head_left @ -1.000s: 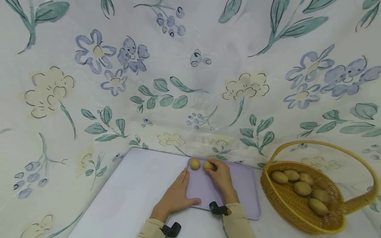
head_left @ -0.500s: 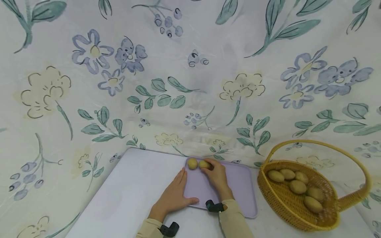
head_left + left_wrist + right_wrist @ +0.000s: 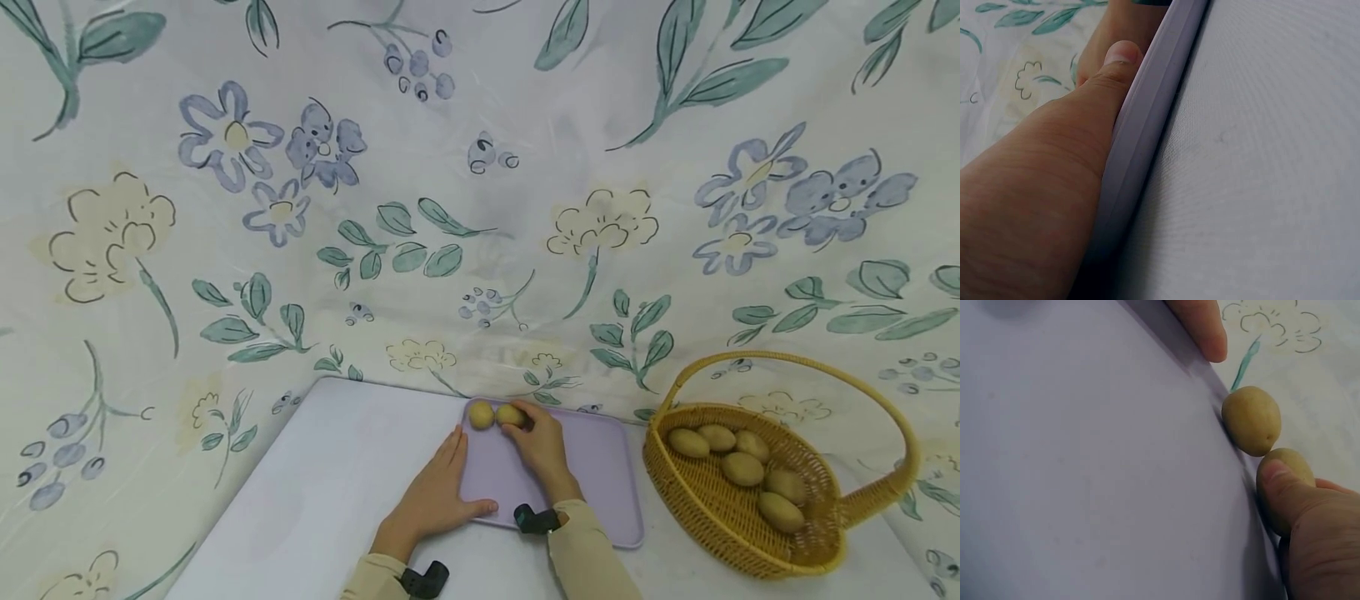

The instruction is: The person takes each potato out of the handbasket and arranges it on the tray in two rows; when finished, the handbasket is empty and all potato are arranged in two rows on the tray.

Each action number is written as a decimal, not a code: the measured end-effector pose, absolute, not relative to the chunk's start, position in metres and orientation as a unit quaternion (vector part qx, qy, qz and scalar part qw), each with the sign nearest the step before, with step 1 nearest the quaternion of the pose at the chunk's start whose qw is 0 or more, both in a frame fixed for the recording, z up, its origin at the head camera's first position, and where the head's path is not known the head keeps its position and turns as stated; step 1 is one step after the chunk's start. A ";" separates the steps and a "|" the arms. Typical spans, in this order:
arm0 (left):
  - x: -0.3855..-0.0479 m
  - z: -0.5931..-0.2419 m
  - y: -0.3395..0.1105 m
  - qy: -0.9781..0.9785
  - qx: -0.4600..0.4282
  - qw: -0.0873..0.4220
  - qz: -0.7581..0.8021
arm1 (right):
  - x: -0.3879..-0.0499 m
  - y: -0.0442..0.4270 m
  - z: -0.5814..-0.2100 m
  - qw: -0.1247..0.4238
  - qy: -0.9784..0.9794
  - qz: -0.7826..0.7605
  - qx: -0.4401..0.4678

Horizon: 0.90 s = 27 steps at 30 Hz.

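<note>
My right hand (image 3: pixel 546 454) pinches a small yellow-brown potato (image 3: pixel 508 417) at the back of a pale purple tray (image 3: pixel 600 475). The thumb lies across this potato in the right wrist view. Another potato (image 3: pixel 1251 420) sits right beside it near the tray's back left corner; the two seem to touch. My left hand (image 3: pixel 431 500) lies along the tray's left edge, fingers straight and thumb spread over the near rim. In the left wrist view its thumb (image 3: pixel 1100 94) rests against the tray's raised wall (image 3: pixel 1147 103).
A yellow wicker basket (image 3: pixel 678 500) with a tall handle stands right of the tray and holds several potatoes (image 3: pixel 742 469). Both stand on a white table (image 3: pixel 330 467). Floral cloth (image 3: pixel 420 283) hangs behind the table.
My right hand has brought its potato leftward, closing the gap to the other one. The left hand keeps its place on the tray. The whole head view has shifted slightly.
</note>
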<state>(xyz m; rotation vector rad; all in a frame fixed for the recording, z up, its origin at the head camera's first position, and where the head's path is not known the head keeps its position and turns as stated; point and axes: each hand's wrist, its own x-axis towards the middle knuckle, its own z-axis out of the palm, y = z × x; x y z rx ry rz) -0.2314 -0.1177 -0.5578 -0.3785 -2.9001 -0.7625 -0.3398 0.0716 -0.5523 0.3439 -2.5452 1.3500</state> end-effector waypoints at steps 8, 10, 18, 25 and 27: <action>-0.232 -0.557 -0.117 -0.959 -0.121 0.050 -0.250 | -0.340 0.072 -0.552 0.117 -0.874 0.455 0.123; -0.232 -0.557 -0.117 -0.958 -0.122 0.050 -0.253 | -0.340 0.072 -0.552 0.115 -0.874 0.455 0.124; -0.233 -0.559 -0.119 -0.958 -0.120 0.049 -0.256 | -0.340 0.071 -0.552 0.126 -0.873 0.449 0.141; -0.232 -0.560 -0.119 -0.958 -0.123 0.052 -0.255 | -0.339 0.071 -0.553 0.122 -0.879 0.439 0.143; -0.231 -0.560 -0.120 -0.957 -0.124 0.055 -0.255 | -0.339 0.071 -0.553 0.124 -0.879 0.438 0.146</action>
